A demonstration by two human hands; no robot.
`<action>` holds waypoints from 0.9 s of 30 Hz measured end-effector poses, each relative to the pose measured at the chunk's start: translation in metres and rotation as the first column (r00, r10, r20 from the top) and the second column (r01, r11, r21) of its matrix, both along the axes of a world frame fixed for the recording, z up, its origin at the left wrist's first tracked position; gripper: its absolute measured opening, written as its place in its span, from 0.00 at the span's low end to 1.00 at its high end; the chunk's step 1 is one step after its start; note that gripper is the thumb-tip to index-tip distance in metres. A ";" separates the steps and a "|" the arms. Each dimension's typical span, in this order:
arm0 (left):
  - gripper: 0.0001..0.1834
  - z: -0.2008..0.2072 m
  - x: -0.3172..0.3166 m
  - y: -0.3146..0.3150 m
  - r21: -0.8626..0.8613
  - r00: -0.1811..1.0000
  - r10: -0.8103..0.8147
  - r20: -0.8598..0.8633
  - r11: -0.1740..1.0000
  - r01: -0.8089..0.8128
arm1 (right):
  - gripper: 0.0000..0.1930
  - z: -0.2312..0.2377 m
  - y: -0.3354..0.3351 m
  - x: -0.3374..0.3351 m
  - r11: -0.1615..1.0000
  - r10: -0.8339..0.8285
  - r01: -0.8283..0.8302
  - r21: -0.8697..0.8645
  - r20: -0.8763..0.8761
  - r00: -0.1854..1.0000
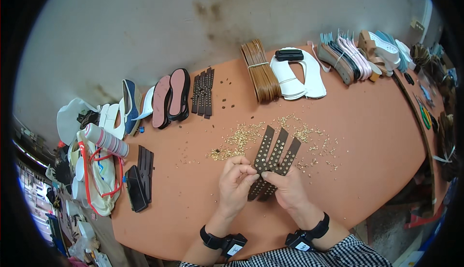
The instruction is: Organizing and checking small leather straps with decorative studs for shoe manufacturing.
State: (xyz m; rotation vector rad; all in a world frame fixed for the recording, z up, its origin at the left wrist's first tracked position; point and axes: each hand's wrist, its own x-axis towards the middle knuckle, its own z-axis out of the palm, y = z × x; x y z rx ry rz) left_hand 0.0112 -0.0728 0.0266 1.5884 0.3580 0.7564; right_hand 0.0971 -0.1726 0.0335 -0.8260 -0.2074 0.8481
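Note:
A dark brown shoe upper [277, 152], cut into several strips and dotted with gold-coloured studs, is in front of me above the table. My right hand [292, 189] grips its middle, thumb on top and the fingers hidden underneath. At its left edge my left hand [234, 184] is closed in a pinch, thumb against forefinger. Whatever lies between those fingertips is too small to make out. Loose gold-coloured studs [240, 140] are scattered over the table just beyond the piece, on both sides of it.
The orange-brown table [377, 136] curves around me. Along its far side lie a similar studded piece [202, 93], pink-topped soles [180, 93], a bundle of brown strips [261, 71], white cut-outs [314, 76] and tied soles [337, 63]. A black case [137, 188] sits at left.

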 end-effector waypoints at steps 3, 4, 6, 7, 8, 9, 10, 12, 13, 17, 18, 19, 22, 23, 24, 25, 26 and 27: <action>0.07 -0.002 0.000 0.003 -0.032 1.000 -0.024 0.005 0.999 0.024 | 0.10 0.000 0.000 0.001 1.000 0.017 -0.017 0.011 -0.003 1.000; 0.07 -0.002 0.000 0.005 -0.049 0.999 -0.034 0.001 0.998 0.034 | 0.10 0.000 0.000 0.001 1.000 0.025 -0.025 0.015 -0.002 1.000; 0.07 -0.003 -0.001 0.006 -0.060 0.999 -0.050 -0.007 0.997 0.050 | 0.10 -0.002 0.000 0.000 1.000 0.019 -0.019 0.008 -0.001 1.000; 0.06 -0.003 -0.001 0.007 -0.056 0.998 -0.055 -0.011 0.997 0.054 | 0.10 -0.003 0.000 0.000 1.000 0.016 -0.016 0.004 -0.001 1.000; 0.06 -0.002 -0.001 0.008 -0.051 0.998 -0.060 -0.014 0.997 0.059 | 0.10 -0.004 0.001 0.000 1.000 0.014 -0.014 0.005 0.002 1.000; 0.06 -0.003 -0.002 0.009 -0.039 0.998 -0.064 -0.028 0.997 0.062 | 0.10 -0.004 0.001 0.000 1.000 0.013 -0.013 0.007 0.004 1.000; 0.06 -0.003 -0.002 0.010 -0.027 0.997 -0.067 -0.042 0.997 0.066 | 0.10 -0.005 0.002 -0.001 1.000 0.011 -0.012 0.008 0.007 1.000; 0.06 -0.003 -0.002 0.011 -0.049 0.996 -0.068 -0.055 0.997 0.066 | 0.10 -0.006 0.002 -0.001 1.000 0.004 -0.004 0.002 0.018 1.000; 0.06 -0.003 -0.002 0.010 -0.085 0.996 -0.066 -0.055 0.995 0.061 | 0.10 -0.007 0.002 -0.001 1.000 0.000 0.000 -0.002 0.024 1.000; 0.08 -0.004 -0.002 0.009 -0.217 0.998 -0.065 -0.006 0.974 0.062 | 0.09 -0.007 0.002 -0.002 0.999 0.000 0.003 -0.035 0.099 0.995; 0.08 -0.004 -0.002 0.009 -0.261 0.998 -0.064 -0.006 0.964 0.060 | 0.09 -0.007 0.002 -0.002 0.999 0.006 0.000 -0.051 0.116 0.993; 0.08 -0.005 -0.002 0.009 -0.303 0.998 -0.064 -0.007 0.951 0.059 | 0.08 -0.007 0.002 -0.001 0.998 0.013 -0.004 -0.066 0.133 0.991; 0.08 -0.006 -0.003 0.009 -0.422 0.997 -0.072 0.002 0.904 0.066 | 0.08 -0.007 0.000 0.001 0.996 0.042 -0.023 -0.088 0.215 0.976; 0.09 -0.007 -0.003 0.010 -0.459 0.997 -0.075 0.005 0.886 0.069 | 0.08 -0.007 0.000 0.001 0.996 0.040 -0.019 -0.091 0.234 0.971; 0.09 -0.007 -0.003 0.010 -0.467 0.997 -0.081 0.011 0.881 0.077 | 0.07 -0.006 0.000 0.001 0.996 0.038 -0.015 -0.093 0.253 0.967; 0.09 -0.008 -0.003 0.012 -0.474 0.996 -0.088 0.016 0.876 0.085 | 0.07 -0.005 0.001 0.001 0.995 0.037 -0.011 -0.096 0.272 0.962; 0.10 -0.009 -0.002 0.013 -0.483 0.995 -0.094 0.022 0.871 0.093 | 0.07 -0.005 0.000 0.000 0.993 0.039 -0.003 -0.118 0.301 0.953; 0.10 -0.009 -0.003 0.013 -0.502 0.995 -0.098 0.007 0.861 0.088 | 0.07 -0.005 0.000 0.000 0.990 0.042 0.005 -0.140 0.330 0.943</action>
